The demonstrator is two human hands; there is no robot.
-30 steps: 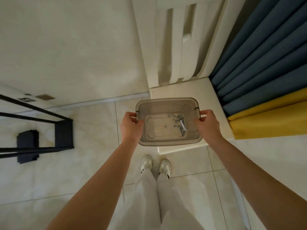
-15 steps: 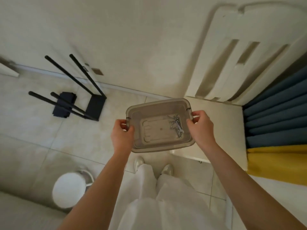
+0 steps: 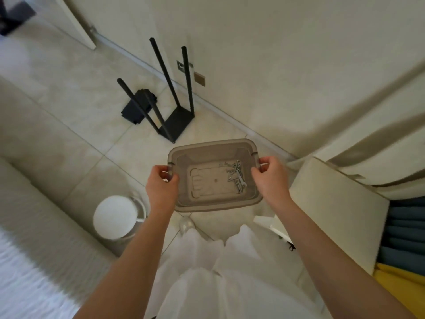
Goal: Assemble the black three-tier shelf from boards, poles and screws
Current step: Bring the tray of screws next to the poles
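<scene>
Fingers [image 3: 259, 168] of both hands curled over short rims of translucent bin [image 3: 212, 147], screws [image 3: 235, 174] loose inside; carrying hardware toward black board with four poles [image 3: 177, 93] on floor; next: set down beside it

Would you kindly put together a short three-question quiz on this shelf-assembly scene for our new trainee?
1. True or false: both hands grip the translucent bin, the left hand at one short side and the right hand at the other.
2. Where in the bin does the metal hardware lie? A) nearer the left hand B) nearer the right hand C) spread evenly
3. How many black poles stand up from the black board on the floor?

Key:
1. True.
2. B.
3. Four.
</scene>
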